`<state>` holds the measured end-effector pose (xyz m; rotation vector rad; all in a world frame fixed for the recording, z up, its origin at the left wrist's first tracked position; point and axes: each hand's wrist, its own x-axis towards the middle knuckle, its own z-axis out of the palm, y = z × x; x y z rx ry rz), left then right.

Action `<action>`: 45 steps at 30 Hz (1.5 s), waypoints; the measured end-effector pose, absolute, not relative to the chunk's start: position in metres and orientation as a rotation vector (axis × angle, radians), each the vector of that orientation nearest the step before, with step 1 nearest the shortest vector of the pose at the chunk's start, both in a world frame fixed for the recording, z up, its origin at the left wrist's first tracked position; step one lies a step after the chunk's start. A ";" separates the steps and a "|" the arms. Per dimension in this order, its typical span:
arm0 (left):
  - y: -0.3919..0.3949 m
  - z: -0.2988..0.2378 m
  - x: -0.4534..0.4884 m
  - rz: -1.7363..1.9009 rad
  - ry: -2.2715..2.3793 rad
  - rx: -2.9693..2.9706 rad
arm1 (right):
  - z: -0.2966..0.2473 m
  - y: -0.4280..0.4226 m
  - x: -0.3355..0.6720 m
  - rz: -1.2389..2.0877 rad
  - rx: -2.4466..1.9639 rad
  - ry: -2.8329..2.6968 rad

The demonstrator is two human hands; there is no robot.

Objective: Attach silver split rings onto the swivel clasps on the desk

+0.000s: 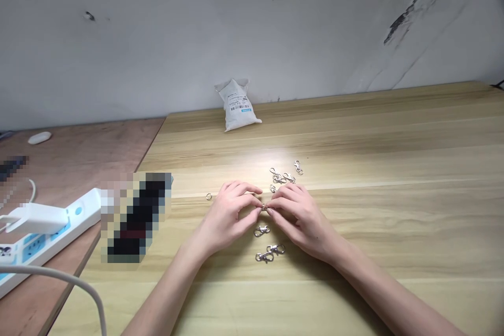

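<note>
My left hand (230, 218) and my right hand (301, 219) meet above the light wood table (354, 131), fingertips pinching a tiny silver metal piece (263, 207) between them. Its exact shape is hidden by my fingers. Just below my hands lie several silver swivel lobster clasps (264, 249). More clasps and small rings form a loose cluster (281, 177) just beyond my fingers. A single small split ring (208, 196) lies left of my left hand.
A white sack with a barcode label (237, 106) leans against the grey wall at the table's far edge. To the left stand a pixelated dark object (136, 218) and a white power strip with a plug (47, 231) and cable on a lower brown board.
</note>
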<state>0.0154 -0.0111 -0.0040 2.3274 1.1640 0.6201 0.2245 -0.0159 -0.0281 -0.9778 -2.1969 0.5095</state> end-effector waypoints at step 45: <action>-0.008 -0.004 0.010 0.640 1.302 2.272 | -0.024 -0.017 0.224 0.205 -0.825 -2.224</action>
